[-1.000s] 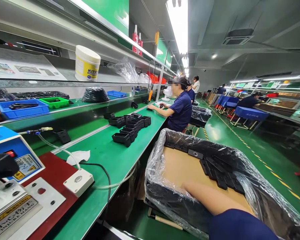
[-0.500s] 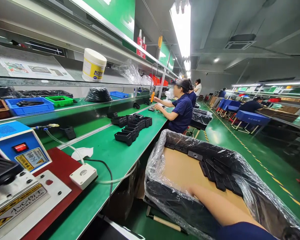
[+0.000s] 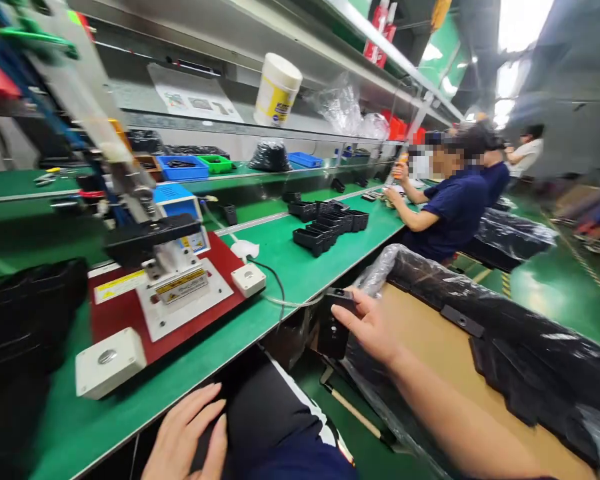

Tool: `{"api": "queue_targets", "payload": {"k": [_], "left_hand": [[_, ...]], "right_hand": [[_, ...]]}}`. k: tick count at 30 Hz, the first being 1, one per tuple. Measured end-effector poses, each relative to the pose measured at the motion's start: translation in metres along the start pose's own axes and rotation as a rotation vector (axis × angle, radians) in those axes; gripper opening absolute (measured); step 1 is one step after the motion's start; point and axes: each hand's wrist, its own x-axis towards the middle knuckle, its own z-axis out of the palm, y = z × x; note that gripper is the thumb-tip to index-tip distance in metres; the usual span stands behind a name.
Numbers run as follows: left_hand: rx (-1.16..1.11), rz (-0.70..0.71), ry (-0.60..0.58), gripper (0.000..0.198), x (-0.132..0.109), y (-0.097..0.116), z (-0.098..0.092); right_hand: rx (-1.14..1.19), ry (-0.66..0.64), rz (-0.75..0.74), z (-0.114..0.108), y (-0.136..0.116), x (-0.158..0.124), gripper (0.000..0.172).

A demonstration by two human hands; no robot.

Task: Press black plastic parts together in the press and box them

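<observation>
My right hand [image 3: 373,330] grips a black rectangular plastic part [image 3: 333,337] by its upper end, thumb on the near face and fingers behind. The part hangs upright between the bench edge and the plastic-lined bin [image 3: 405,267]. Inside that bin, flat black plastic parts [image 3: 513,380] lie overlapping on brown cardboard [image 3: 425,340]. Over my lap, my left hand [image 3: 185,437] is open, its fingers loosely bent and apart from the thumb. The dark patch between them looks like my dark trousers. Nearest to it on the bench is a white button box [image 3: 111,363].
A press fixture [image 3: 180,280] on a red base stands on the green bench [image 3: 280,267]. Black bins or trays [image 3: 325,223] sit in a cluster farther along. A black-wrapped pile [image 3: 25,347] is at left. A co-worker [image 3: 450,193] works at the bench beyond.
My right hand has come up out of the bin with a black part in it. The view has swung left, bringing my left hand and the whole press fixture into sight.
</observation>
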Motion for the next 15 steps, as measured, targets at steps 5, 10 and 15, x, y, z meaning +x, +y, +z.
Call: {"api": "queue_targets", "payload": {"k": [5,10,15], "left_hand": [[-0.028,-0.073,0.020,0.040,0.014,0.025,-0.002],[-0.013,-0.375,-0.057,0.079,-0.007,0.019,0.008],[-0.210,-0.684,-0.093,0.075,-0.026,0.014,0.014]], "right_hand": [[0.188,-0.182,-0.097,0.093,-0.020,-0.007,0.026],[0.154,-0.460,-0.220,0.151,-0.034,-0.025,0.014],[0.124,-0.551,-0.371,0.162,-0.034,-0.028,0.014]]}}
